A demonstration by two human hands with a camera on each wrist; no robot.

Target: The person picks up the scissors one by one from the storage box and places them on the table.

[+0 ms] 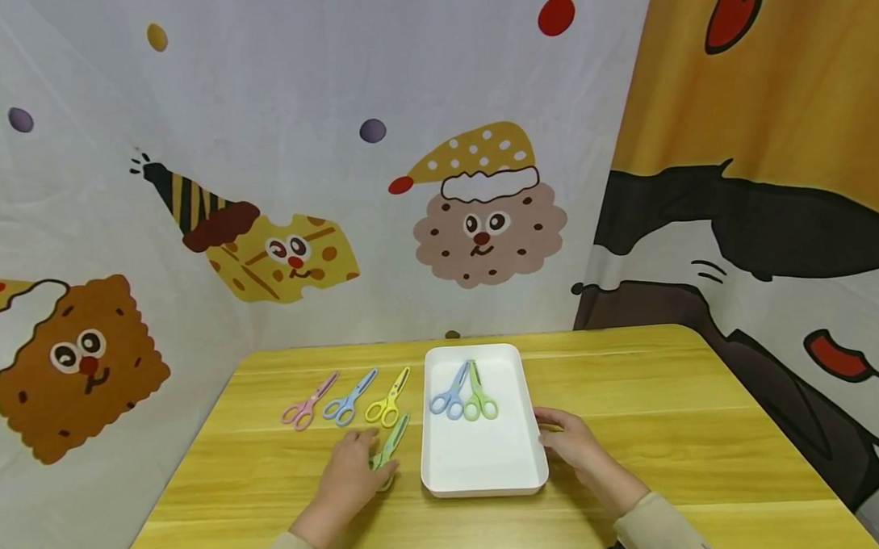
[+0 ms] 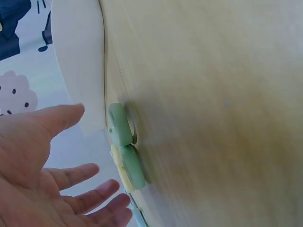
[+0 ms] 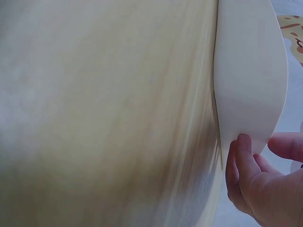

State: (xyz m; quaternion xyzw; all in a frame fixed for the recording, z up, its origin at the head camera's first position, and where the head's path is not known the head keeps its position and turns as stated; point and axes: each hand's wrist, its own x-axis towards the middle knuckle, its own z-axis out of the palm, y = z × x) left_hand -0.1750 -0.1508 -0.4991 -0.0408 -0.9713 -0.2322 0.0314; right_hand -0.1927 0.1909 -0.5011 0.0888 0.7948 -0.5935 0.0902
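My left hand [image 1: 350, 473] reaches low over green scissors [image 1: 393, 442] left of the tray, thumb and fingers spread on either side of the handles. In the left wrist view a gap shows between the fingers and the green scissors [image 2: 133, 166]. My right hand [image 1: 572, 445] holds the right side of a white rectangular tray [image 1: 485, 471]. In the right wrist view its fingers lie against the outer wall of the tray [image 3: 251, 71], thumb at the rim. Inside the tray lie blue scissors [image 1: 454, 393] and green scissors, side by side toward the far end.
Pink scissors [image 1: 311, 402], blue scissors [image 1: 351, 400] and yellow scissors [image 1: 391, 402] lie in a row left of the tray, blades pointing away. The wooden table [image 1: 632, 381] meets a cartoon-printed cloth [image 1: 316, 85] along its far edge.
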